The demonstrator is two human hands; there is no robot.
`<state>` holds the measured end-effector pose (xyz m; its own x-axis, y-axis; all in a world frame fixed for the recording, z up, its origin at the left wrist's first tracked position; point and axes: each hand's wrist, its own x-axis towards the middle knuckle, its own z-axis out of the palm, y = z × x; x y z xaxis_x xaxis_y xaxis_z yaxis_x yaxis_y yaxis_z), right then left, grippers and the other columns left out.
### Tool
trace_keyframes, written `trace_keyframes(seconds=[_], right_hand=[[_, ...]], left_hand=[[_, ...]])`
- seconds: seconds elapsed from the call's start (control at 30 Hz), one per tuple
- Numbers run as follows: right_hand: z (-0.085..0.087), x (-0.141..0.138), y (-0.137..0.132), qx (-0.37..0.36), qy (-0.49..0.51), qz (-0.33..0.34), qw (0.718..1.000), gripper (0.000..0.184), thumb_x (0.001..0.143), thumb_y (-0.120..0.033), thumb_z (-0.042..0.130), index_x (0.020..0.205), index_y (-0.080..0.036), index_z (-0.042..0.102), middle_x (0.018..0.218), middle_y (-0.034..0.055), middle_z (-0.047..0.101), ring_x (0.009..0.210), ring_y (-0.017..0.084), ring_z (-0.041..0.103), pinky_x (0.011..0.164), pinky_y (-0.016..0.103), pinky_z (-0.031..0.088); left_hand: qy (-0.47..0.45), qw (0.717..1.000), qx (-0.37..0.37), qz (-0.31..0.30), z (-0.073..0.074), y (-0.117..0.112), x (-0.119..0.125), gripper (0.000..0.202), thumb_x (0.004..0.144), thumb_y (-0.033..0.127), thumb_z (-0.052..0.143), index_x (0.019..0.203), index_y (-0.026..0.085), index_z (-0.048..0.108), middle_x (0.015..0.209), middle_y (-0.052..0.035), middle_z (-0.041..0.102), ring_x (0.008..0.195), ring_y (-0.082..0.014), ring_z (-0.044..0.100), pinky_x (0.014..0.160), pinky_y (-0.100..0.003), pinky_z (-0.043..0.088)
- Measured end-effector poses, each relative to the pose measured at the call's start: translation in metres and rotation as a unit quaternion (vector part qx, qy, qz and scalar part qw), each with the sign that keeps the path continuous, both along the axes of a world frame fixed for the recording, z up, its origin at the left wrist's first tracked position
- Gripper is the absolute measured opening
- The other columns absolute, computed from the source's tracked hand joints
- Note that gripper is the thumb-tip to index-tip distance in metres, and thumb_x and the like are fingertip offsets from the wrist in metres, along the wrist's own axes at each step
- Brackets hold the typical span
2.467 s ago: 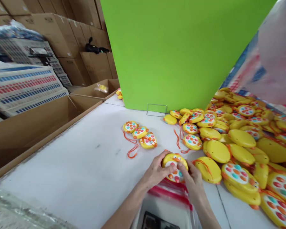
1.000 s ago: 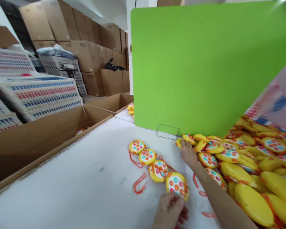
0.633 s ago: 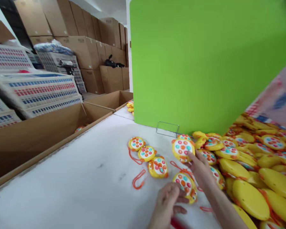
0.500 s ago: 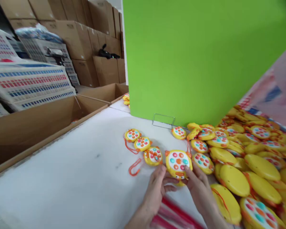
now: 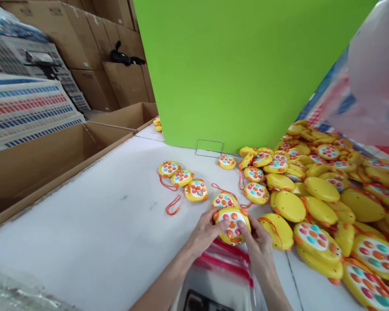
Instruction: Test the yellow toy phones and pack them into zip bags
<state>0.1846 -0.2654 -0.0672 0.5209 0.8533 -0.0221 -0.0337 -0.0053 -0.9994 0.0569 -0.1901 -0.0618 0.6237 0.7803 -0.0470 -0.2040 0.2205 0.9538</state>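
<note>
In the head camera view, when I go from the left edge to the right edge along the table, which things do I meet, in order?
Open cardboard box → orange cord loop → left hand → yellow button toy held in both hands → right hand → heap of yellow toys.

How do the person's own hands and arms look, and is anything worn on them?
Nothing worn is visible. The left hand and right hand have no gloves, and no ring shows. The left forearm and right forearm are uncovered down to the picture's edge: no sleeve, watch or bracelet.
</note>
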Motion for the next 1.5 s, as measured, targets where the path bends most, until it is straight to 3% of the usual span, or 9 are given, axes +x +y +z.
trace_keyframes(seconds=[0.27,0.43,0.5,0.63,0.83,1.03,1.23,1.37,1.5], right_hand=[[-0.005,0.003,-0.004,0.000,0.161,0.028,0.987,0.048,0.067,-0.044,0.071,0.108,-0.019,0.064,0.090,0.0068,0.070,0.078,0.027,0.066,0.065,0.036,0.055],[0.013,0.015,0.005,-0.036,0.048,0.108,0.992,0.044,0.074,-0.048,0.063,0.109,-0.021,0.064,0.097,0.0062,0.070,0.088,0.027,0.064,0.072,0.036,0.054],[0.025,0.024,0.025,-0.042,-0.108,0.128,0.985,0.044,0.081,-0.050,0.052,0.112,-0.021,0.062,0.106,0.0068,0.067,0.098,0.025,0.061,0.078,0.034,0.052],[0.033,0.047,0.098,-0.059,-0.370,0.102,0.921,0.044,0.083,-0.042,0.046,0.117,-0.016,0.056,0.115,0.0118,0.061,0.105,0.025,0.056,0.083,0.036,0.048],[0.011,0.066,0.216,-0.148,-0.478,0.083,0.862,0.054,0.077,-0.025,0.061,0.127,-0.012,0.044,0.129,0.0156,0.046,0.118,0.031,0.042,0.097,0.047,0.034],[0.000,0.069,0.258,-0.214,-0.506,0.080,0.831,0.048,0.083,-0.037,0.058,0.125,-0.018,0.044,0.131,0.0102,0.043,0.116,0.029,0.042,0.096,0.053,0.031],[0.020,0.064,0.221,-0.163,-0.494,0.155,0.840,0.067,0.066,-0.035,0.067,0.126,-0.014,0.045,0.112,0.0133,0.057,0.099,0.027,0.057,0.082,0.038,0.044],[0.037,0.045,0.143,-0.059,-0.497,0.228,0.835,0.081,0.062,-0.033,0.068,0.135,-0.025,0.034,0.130,0.0067,0.046,0.115,0.025,0.047,0.094,0.035,0.040],[0.041,0.027,0.067,0.035,-0.515,0.341,0.786,0.086,0.065,-0.022,0.063,0.141,-0.029,0.025,0.142,0.0042,0.034,0.129,0.025,0.032,0.102,0.039,0.034]], left_hand=[[0.025,1.000,0.008,-0.013,0.001,-0.005,-0.002,0.043,0.075,0.038,0.066,0.112,0.016,0.061,0.092,-0.0061,0.066,0.081,-0.0201,0.061,0.068,-0.026,0.048],[-0.005,0.997,-0.062,0.039,-0.006,-0.004,-0.004,0.045,0.068,0.035,0.072,0.108,0.017,0.063,0.096,-0.0075,0.067,0.085,-0.0220,0.062,0.072,-0.028,0.050],[-0.051,0.989,-0.100,0.100,-0.004,0.004,-0.007,0.044,0.071,0.036,0.070,0.110,0.018,0.061,0.099,-0.0077,0.066,0.087,-0.0221,0.062,0.072,-0.029,0.051],[-0.178,0.948,-0.191,0.179,0.002,0.026,-0.017,0.037,0.075,0.037,0.066,0.105,0.016,0.058,0.105,-0.0102,0.065,0.094,-0.0240,0.062,0.071,-0.030,0.051],[-0.186,0.929,-0.281,0.156,-0.004,0.031,-0.022,0.038,0.078,0.037,0.062,0.105,0.012,0.054,0.099,-0.0155,0.066,0.087,-0.0235,0.065,0.070,-0.029,0.049],[-0.137,0.945,-0.264,0.137,-0.012,0.020,-0.015,0.047,0.073,0.041,0.067,0.105,0.011,0.052,0.086,-0.0158,0.068,0.073,-0.0221,0.066,0.058,-0.026,0.046],[-0.122,0.951,-0.245,0.141,-0.010,0.021,-0.018,0.043,0.073,0.041,0.067,0.101,0.011,0.054,0.084,-0.0131,0.068,0.072,-0.0204,0.065,0.059,-0.026,0.047],[-0.122,0.947,-0.246,0.166,-0.003,0.023,-0.021,0.040,0.072,0.043,0.067,0.094,0.011,0.058,0.078,-0.0112,0.068,0.071,-0.0201,0.065,0.057,-0.025,0.047],[-0.115,0.969,-0.194,0.103,0.000,0.020,-0.018,0.039,0.074,0.044,0.065,0.095,0.012,0.061,0.079,-0.0087,0.067,0.068,-0.0181,0.063,0.053,-0.024,0.047]])
